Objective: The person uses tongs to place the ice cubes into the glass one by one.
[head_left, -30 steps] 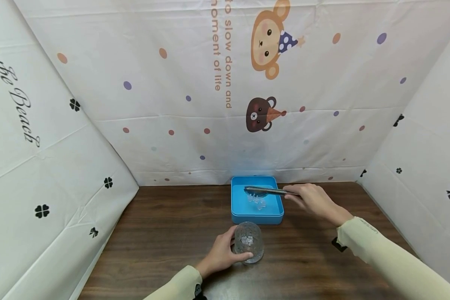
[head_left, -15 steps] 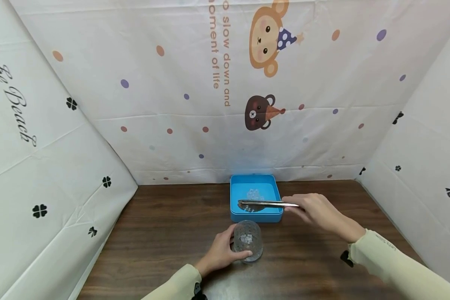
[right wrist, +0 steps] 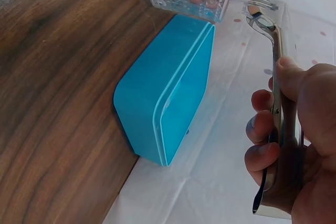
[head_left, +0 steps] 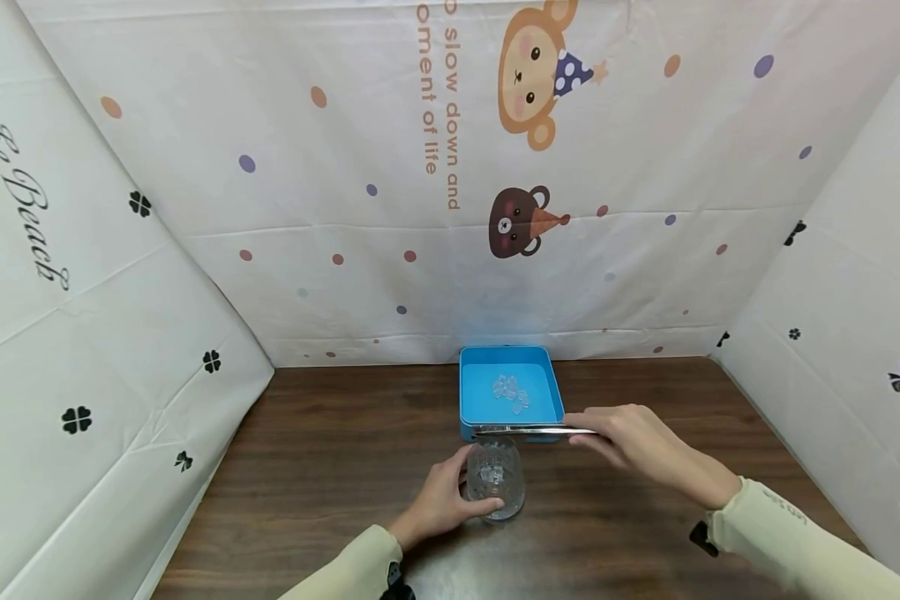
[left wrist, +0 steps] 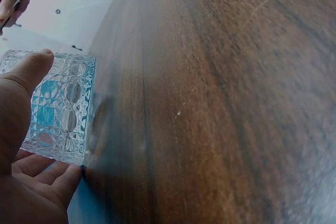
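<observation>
My left hand [head_left: 444,503] grips a clear patterned glass [head_left: 504,483] standing on the table, thumb on the near side and fingers on the far side. Clear pieces show inside the glass. My right hand [head_left: 641,446] holds metal tongs [head_left: 528,430] level, with their tips over the far rim of the glass in the head view. In the right wrist view the tong tips [right wrist: 262,17] lie close together; whether they pinch a clear piece I cannot tell. Behind the glass stands a blue square box [head_left: 467,392] with several clear ice-like pieces [head_left: 510,390] on its floor.
The dark wooden table [head_left: 330,450] ends at a white printed cloth [head_left: 330,292] hanging at the back. Similar cloth walls rise on the left [head_left: 120,358] and right [head_left: 832,333]. The box sits against the back cloth.
My right hand has brought the tongs from above the blue box toward me, to the glass's far rim. My left hand and the glass have stayed in place.
</observation>
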{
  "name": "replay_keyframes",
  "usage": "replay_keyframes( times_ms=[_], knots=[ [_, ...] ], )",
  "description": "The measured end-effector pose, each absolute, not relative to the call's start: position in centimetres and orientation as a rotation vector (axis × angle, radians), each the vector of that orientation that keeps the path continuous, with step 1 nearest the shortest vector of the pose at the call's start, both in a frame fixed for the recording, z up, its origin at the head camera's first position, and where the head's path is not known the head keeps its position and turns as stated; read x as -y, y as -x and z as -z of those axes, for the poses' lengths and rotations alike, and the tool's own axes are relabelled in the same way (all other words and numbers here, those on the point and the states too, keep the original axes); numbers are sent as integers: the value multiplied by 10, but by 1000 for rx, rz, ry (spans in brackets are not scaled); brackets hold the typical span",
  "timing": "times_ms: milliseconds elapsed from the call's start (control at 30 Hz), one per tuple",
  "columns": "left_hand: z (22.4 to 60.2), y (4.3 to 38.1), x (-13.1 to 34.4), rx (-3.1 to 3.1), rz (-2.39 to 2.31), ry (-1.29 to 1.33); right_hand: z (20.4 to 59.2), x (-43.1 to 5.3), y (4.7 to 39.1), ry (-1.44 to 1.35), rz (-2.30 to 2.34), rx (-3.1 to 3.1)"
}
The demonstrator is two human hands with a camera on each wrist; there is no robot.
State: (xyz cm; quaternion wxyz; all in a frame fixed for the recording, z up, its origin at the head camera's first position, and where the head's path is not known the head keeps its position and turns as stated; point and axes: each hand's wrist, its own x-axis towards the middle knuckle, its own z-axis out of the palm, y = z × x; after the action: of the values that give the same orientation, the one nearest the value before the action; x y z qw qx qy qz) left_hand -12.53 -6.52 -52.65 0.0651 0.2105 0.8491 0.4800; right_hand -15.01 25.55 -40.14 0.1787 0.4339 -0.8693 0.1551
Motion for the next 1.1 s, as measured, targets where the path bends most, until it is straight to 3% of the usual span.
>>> replay_keyframes(
  times_ms=[1100],
  knots=[
    [526, 125, 66, -2562, -1425, -606, 414, -258, 146, -1171, -410, 2502]
  ],
)
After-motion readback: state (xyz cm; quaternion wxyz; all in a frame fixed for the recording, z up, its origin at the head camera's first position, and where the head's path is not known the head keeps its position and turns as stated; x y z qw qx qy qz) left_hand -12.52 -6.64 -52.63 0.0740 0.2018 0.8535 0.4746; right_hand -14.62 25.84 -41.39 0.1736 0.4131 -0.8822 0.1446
